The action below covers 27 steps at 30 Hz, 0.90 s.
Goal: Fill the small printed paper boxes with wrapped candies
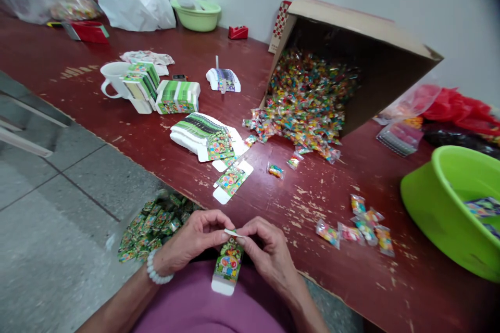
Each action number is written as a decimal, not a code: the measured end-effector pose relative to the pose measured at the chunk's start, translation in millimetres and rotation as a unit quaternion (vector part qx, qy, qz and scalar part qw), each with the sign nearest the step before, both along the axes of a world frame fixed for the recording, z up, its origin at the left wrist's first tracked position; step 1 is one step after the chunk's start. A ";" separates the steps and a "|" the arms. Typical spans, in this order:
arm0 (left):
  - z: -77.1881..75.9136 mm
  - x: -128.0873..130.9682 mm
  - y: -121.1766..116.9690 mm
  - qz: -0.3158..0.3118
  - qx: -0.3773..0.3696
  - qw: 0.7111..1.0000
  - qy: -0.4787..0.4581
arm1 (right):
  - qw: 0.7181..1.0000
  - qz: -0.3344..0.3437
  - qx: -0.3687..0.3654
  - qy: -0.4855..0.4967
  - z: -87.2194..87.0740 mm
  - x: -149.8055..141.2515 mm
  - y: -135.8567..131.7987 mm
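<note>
Between my two hands is a small green printed candy box [228, 260], its white flap hanging toward my lap. My left hand [199, 234] pinches the upper end at its left corner, and a white beaded bracelet circles that wrist. At the same end, the thumb and fingers of my right hand [267, 244] grip the right corner, where a narrow white flap edge shows. Just beyond on the table lie a flat green box [233, 181] and a fanned stack of flat boxes [199, 132]. Several wrapped candies [363, 230] lie to the right of my hands.
A tipped cardboard carton [390, 44] spills wrapped candies onto the red table [285, 208]. At right stands a green basin [433, 218]. A white mug [113, 75] and bundled flat boxes [177, 98] stand at left. Below the table edge, a bag holds many green packets [150, 226].
</note>
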<state>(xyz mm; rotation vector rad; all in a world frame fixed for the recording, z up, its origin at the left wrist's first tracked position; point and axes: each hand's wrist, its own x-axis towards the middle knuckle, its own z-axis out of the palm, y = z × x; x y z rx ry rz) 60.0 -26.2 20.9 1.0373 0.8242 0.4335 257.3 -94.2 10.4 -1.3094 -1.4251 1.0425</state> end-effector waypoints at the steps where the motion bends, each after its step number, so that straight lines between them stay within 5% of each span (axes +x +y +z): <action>1: 0.4 -0.9 -0.1 0.001 -0.018 1.000 -0.018 | 1.000 -0.005 -0.001 0.004 0.2 -0.6 0.1; 5: 3.8 3.4 -1.3 0.022 -0.071 0.996 -0.052 | 0.999 -0.036 0.002 0.023 0.6 -5.4 2.3; 10: 7.2 15.7 -6.0 0.057 0.009 0.998 0.018 | 0.998 -0.050 0.006 0.027 2.1 -6.8 3.4; 16: 5.7 16.0 -10.0 0.050 0.032 0.998 0.021 | 0.997 0.049 -0.046 0.028 12.3 7.2 0.4; 22: 10.5 20.5 -7.3 0.041 0.079 0.995 0.050 | 0.989 -0.047 -0.109 0.082 7.9 0.5 2.0; 27: 11.9 22.9 -11.3 0.052 -0.031 0.997 -0.049 | 0.981 -0.081 -0.111 0.137 12.4 -3.2 3.3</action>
